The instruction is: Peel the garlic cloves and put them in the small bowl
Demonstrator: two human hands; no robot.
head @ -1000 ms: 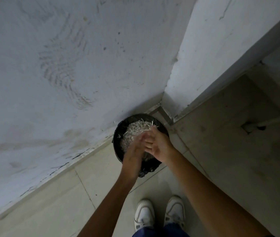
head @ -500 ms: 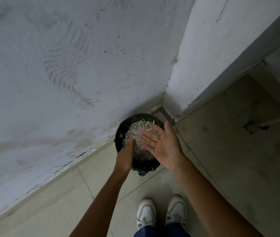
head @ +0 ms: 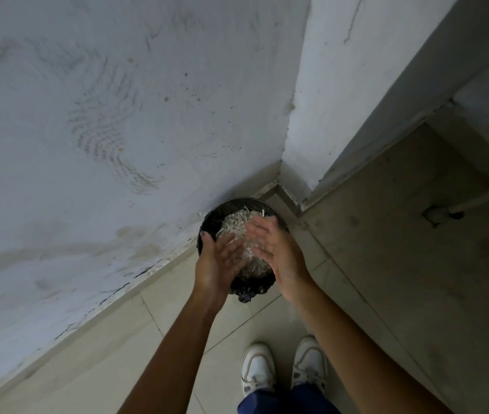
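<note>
Palms of the left hand (head: 219,258) and right hand (head: 270,243), both spread and seemingly empty, are best brushed together low over the bin (head: 210,219).

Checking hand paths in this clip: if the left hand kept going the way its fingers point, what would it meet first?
Probably the peel heap in the black bin; the left hand hangs open above it, though depth is unclear.

Two open hands, the left hand (head: 218,261) and the right hand (head: 273,246), are held over a black bin (head: 207,225) full of white peels (head: 237,224), above white shoes (head: 282,369).
</note>
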